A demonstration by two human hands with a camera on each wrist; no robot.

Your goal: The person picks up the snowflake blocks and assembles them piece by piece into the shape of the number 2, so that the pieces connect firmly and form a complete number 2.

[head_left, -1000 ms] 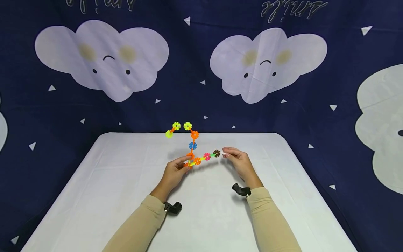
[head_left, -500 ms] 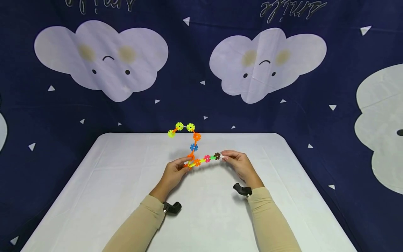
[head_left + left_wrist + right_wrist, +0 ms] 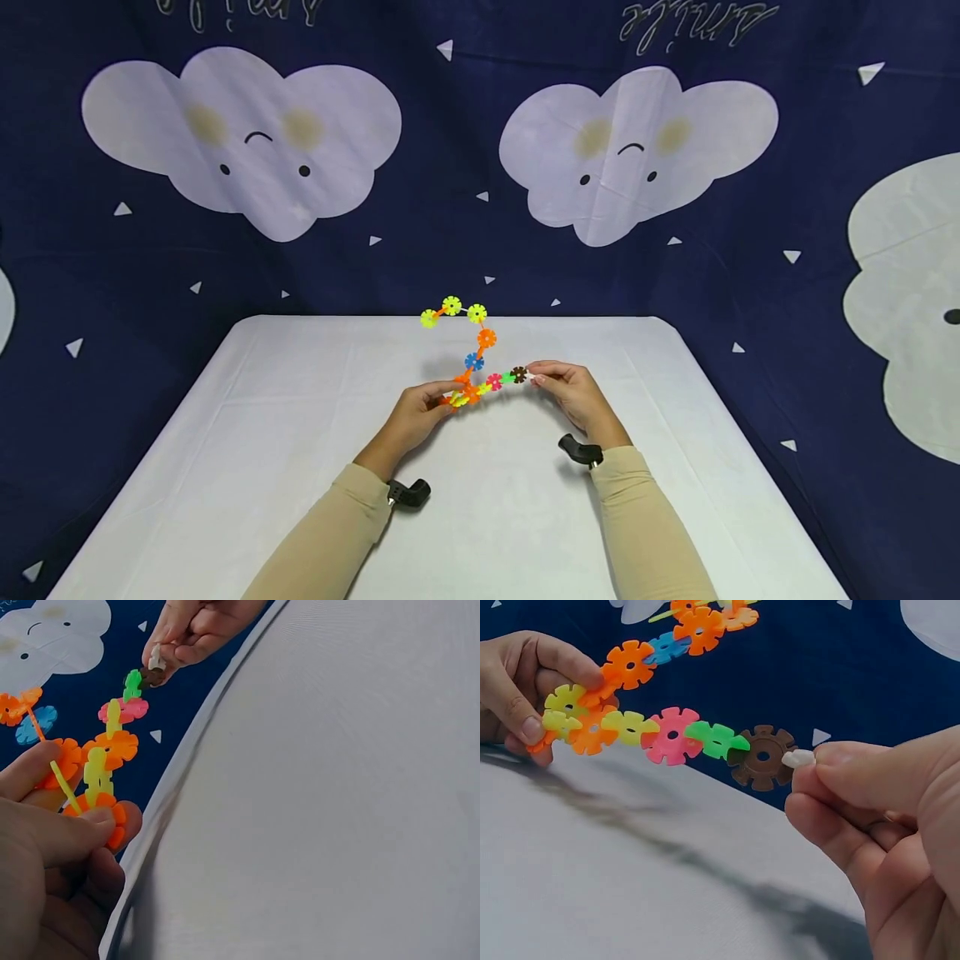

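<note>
Plastic snowflake discs slotted edge to edge form a bent chain held above the table. My left hand [image 3: 415, 412] pinches an orange disc [image 3: 118, 816] at the bend between thumb and fingers. One branch rises away through a blue disc [image 3: 474, 362] to several yellow-green discs [image 3: 452, 305]. Toward my right hand [image 3: 576, 396] runs the other branch, with a pink disc [image 3: 662, 742], a green disc [image 3: 714, 747] and a brown disc [image 3: 748, 766] at its end. Thumb and forefinger of that hand pinch a white disc [image 3: 798, 758], mostly hidden, against the brown rim.
A white-covered table [image 3: 480, 517] lies under both hands. Behind it hangs a dark blue cloth [image 3: 450, 208] printed with clouds. A black wrist camera mount [image 3: 409, 494] sits on the left wrist, another mount [image 3: 581, 451] on the right.
The rising branch has tipped to the right and slightly down. My right hand has come down a little, and the white disc sits closer to the brown one. The left hand has barely shifted.
</note>
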